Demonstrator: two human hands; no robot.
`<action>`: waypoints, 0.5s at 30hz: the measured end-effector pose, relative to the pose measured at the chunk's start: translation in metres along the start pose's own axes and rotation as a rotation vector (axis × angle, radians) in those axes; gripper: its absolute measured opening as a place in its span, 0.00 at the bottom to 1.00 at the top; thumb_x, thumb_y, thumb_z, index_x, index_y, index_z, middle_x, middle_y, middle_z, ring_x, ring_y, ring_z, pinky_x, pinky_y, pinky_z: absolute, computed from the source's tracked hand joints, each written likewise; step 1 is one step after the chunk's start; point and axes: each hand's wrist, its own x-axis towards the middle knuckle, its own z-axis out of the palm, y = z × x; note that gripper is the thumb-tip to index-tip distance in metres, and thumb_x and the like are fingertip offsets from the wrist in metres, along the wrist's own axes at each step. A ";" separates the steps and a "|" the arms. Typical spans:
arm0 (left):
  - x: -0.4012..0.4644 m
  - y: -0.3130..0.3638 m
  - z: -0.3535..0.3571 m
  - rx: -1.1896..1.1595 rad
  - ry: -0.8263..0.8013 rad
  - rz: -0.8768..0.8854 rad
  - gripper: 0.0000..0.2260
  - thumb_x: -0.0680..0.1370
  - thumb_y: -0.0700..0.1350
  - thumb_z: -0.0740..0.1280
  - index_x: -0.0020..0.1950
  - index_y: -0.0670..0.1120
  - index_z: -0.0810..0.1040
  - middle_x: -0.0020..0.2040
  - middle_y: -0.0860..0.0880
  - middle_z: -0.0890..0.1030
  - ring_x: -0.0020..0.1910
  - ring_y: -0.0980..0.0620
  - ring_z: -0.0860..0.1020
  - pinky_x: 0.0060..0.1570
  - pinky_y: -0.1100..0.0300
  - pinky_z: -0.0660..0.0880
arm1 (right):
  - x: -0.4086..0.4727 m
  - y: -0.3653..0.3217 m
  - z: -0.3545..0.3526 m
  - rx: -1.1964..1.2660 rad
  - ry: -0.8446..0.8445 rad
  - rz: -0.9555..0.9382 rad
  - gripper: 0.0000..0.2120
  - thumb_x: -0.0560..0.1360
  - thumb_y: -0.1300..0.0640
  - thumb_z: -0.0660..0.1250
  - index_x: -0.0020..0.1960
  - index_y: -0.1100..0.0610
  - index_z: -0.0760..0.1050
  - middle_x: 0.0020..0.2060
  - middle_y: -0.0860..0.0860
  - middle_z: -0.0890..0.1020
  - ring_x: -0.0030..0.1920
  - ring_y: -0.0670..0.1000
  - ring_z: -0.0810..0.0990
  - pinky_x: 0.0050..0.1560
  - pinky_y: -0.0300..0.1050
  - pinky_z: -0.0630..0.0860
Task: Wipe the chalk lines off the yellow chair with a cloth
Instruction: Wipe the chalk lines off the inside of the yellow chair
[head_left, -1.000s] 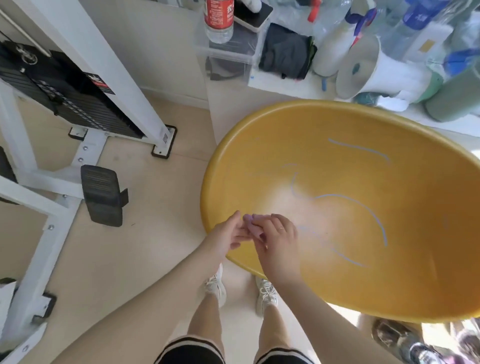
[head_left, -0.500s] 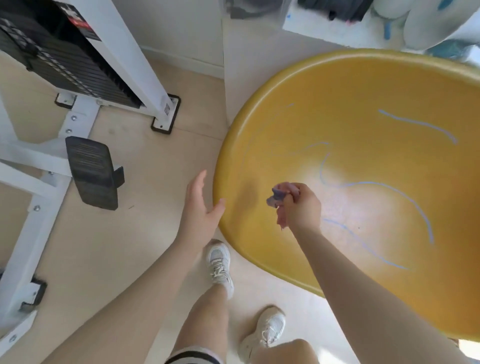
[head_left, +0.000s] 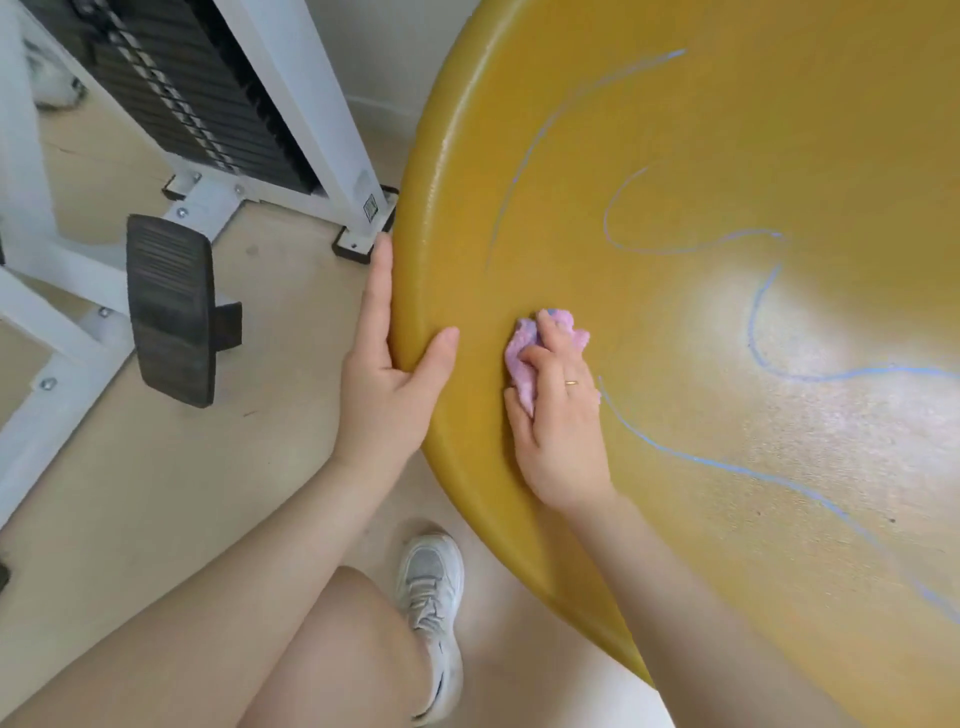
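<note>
Right hand (head_left: 558, 415) has the pink cloth (head_left: 524, 353) bunched under curled fingers, pressed flat on the yellow chair (head_left: 675, 130) seat just inside its near-left rim. Left hand (head_left: 387, 374) is wrapped over that rim — thumb on the seat side, fingers straight along the outer edge — bracing the shell.

Chalk lines (head_left: 758, 332) are blue, all untouched as far as I can see: one long thin arc up from the cloth toward the top of the chair, a looping curve right of it across the glare patch, and a lower one that starts right beside the right hand and runs off toward the chair's lower right edge.

How I'd do the step:
- Start with the line beside the right hand — closest, no reach needed.
- Wipe along the line, not across it; across will likely smear chalk into the textured surface.
- Keep pressure through the fingers, flatten the cloth out more; the wad gives a small contact patch.
- Refold to a clean face once it loads up with blue.
- Keep the left hand on the rim, since the chair may rock or slide when pushed.

Weight machine (head_left: 218, 119) sits left of the chair on the floor, clear of the stroke path.
</note>
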 end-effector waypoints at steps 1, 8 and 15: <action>-0.001 -0.001 0.001 0.004 0.021 0.007 0.30 0.76 0.42 0.64 0.68 0.65 0.52 0.67 0.71 0.61 0.66 0.73 0.63 0.64 0.75 0.63 | -0.003 0.000 0.000 0.053 -0.059 0.026 0.17 0.76 0.55 0.56 0.62 0.59 0.65 0.71 0.57 0.61 0.73 0.51 0.54 0.72 0.44 0.48; -0.009 -0.002 0.008 0.014 0.098 0.074 0.28 0.79 0.42 0.62 0.72 0.61 0.53 0.74 0.56 0.63 0.70 0.60 0.66 0.69 0.60 0.66 | -0.049 -0.007 -0.012 -0.028 -0.383 -0.197 0.40 0.74 0.32 0.41 0.73 0.61 0.40 0.74 0.54 0.42 0.74 0.49 0.37 0.73 0.43 0.35; -0.017 0.000 0.013 0.031 0.155 0.049 0.26 0.80 0.44 0.61 0.75 0.57 0.55 0.72 0.55 0.66 0.67 0.60 0.69 0.69 0.57 0.67 | -0.062 -0.008 -0.013 -0.113 -0.416 -0.199 0.41 0.72 0.30 0.35 0.73 0.60 0.38 0.73 0.51 0.39 0.74 0.49 0.35 0.71 0.39 0.30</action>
